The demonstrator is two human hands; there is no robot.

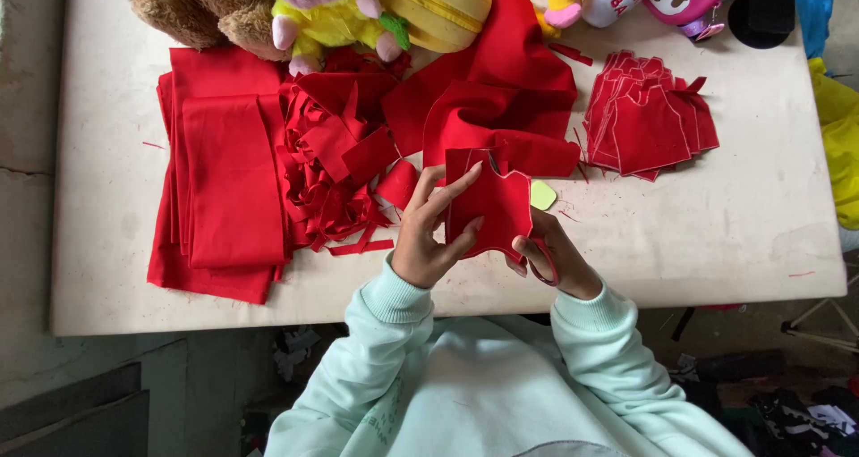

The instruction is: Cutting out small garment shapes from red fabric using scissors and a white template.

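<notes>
Pale, scuffed and lightly stained, a beige table (698,242) fills most of the view from above, with dark floor and clutter below its near edge. At the centre, a person in a mint-green sweatshirt holds a small red fabric cutout (490,207) just above the table's near half; it is flat, matte and shaped roughly like a tiny garment with notched top corners. The left hand (428,233) pinches its left edge, thumb beneath and long fingers stretched across the cloth face. The right hand (550,258) grips the lower right corner with fingers curled; a thin red loop, perhaps a scissors handle, shows at that hand, but it is hard to make out. Behind the cutout lies a larger draped piece of red cloth (501,99), soft and folded. To the left sits a tangled heap of red scraps (327,166), then a neat stack of folded red fabric (224,175). To the right, well apart, rests a fanned pile of matching cut pieces (646,122). A small pale yellow scrap (543,194) peeks out beside the cutout. Plush toys (313,5) line the far edge, cropped by the frame.
</notes>
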